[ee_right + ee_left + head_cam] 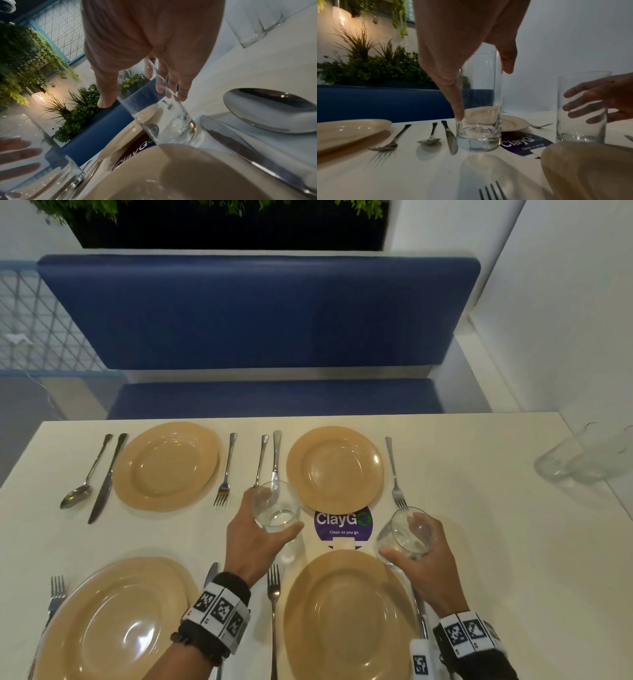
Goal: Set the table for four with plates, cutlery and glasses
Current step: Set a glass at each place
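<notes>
Four tan plates lie on the white table: far left, far right, near left, near right. Forks, knives and spoons flank them, such as a fork and a knife. My left hand grips a clear tall glass upright, its base on the table beside the far knife's tip. My right hand grips a second glass at the near right plate's far right rim; whether its base touches the table I cannot tell.
More clear glasses stand at the table's right edge by the wall. A purple ClayGo sticker marks the middle between the right-hand plates. A blue bench runs along the far side, with plants behind it.
</notes>
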A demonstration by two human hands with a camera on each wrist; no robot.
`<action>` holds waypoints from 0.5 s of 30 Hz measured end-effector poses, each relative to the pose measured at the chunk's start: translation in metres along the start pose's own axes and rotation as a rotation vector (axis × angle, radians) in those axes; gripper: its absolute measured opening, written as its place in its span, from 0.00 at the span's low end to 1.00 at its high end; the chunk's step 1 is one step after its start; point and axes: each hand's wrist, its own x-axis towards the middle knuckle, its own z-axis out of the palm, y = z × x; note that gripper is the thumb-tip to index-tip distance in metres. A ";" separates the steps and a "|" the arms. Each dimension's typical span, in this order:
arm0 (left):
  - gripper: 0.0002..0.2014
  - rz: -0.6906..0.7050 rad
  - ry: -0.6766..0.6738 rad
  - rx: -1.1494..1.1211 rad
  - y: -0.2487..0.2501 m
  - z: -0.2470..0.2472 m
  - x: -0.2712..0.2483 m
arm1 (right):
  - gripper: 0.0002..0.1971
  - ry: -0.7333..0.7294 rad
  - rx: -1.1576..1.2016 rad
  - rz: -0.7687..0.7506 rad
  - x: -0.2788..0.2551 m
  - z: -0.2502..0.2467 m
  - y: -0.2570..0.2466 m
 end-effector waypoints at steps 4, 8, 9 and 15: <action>0.37 -0.023 -0.019 0.001 -0.006 0.017 0.003 | 0.40 0.008 -0.003 0.006 -0.001 0.001 -0.001; 0.39 -0.028 -0.039 0.020 -0.010 0.029 0.008 | 0.40 0.009 -0.004 0.007 -0.002 0.001 -0.002; 0.39 -0.020 -0.041 0.030 -0.011 0.030 0.010 | 0.41 0.008 -0.009 0.007 -0.002 0.001 -0.002; 0.41 -0.022 -0.010 0.042 -0.022 0.029 0.019 | 0.44 0.010 -0.031 0.001 0.001 0.002 0.005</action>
